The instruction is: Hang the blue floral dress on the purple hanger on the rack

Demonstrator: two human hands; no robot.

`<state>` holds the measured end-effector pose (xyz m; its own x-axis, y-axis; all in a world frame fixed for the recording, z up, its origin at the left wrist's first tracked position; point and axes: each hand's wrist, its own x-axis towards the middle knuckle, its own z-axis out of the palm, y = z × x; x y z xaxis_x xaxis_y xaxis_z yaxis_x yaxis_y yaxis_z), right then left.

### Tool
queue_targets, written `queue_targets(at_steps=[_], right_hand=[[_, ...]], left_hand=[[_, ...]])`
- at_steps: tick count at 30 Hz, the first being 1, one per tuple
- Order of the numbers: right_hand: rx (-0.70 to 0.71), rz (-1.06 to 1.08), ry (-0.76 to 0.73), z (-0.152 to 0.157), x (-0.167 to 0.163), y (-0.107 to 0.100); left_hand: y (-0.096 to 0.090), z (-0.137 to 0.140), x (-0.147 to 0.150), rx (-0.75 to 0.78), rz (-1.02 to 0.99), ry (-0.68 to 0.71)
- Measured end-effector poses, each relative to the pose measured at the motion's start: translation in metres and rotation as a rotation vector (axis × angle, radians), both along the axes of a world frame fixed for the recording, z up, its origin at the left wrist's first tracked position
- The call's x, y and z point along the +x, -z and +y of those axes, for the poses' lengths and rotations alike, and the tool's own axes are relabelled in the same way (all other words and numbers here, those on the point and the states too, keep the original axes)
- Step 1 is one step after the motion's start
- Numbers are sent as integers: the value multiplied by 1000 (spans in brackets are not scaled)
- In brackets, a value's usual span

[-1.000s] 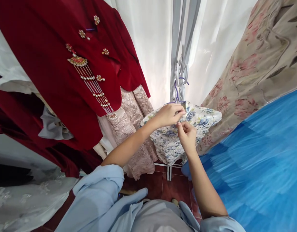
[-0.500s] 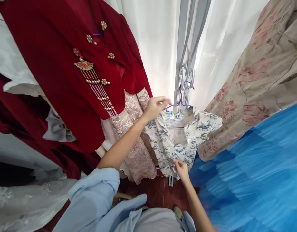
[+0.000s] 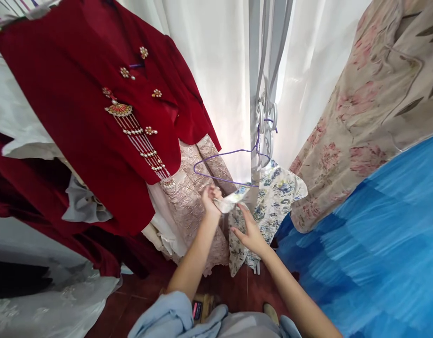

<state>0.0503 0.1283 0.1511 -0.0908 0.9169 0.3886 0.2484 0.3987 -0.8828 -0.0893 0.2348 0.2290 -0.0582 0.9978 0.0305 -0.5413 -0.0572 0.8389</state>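
Observation:
A white blouse (image 3: 273, 192) with a blue and yellow floral print hangs by one shoulder from a purple wire hanger (image 3: 221, 179). The hanger's left arm is bare, its hook caught on a white ring of the grey stand. My left hand (image 3: 212, 198) is closed on the blouse's loose shoulder, pulling it left below the hanger. Close beside it, my right hand (image 3: 251, 231) has thumb and fingers apart, against or just in front of the blouse front; whether it touches the cloth I cannot tell.
Left hangs a dark red velvet jacket (image 3: 86, 108) with beaded brooches, over a pale pink brocade skirt (image 3: 191, 183). On the right are a beige floral garment (image 3: 364, 117) and a blue tulle skirt (image 3: 360, 244). A grey metal stand (image 3: 264, 56) rises before white curtains (image 3: 216, 75).
The blouse's left shoulder has come off the hanger and is in my left hand, which moved down. My right hand moved up and left, letting go of the lower hem and opening.

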Motion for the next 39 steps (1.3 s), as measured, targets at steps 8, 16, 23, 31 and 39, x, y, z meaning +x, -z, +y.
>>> queue_targets(at_steps=[8,16,23,31,39], right_hand=[[-324,-105,-415,-30,71,-39],[-350,-302,-499,-84,185,-110],[-98,35,170,-4,271,-133],[-188,193,-123,94,194,-136],[-275,204,-166,66,187,-139]], left_hand=[[21,-73,53,519,656,555],[73,-126,93,672,811,1059],[74,-124,61,230,875,777],[8,-126,-34,78,661,361],[-77,-30,-126,401,1439,-58]])
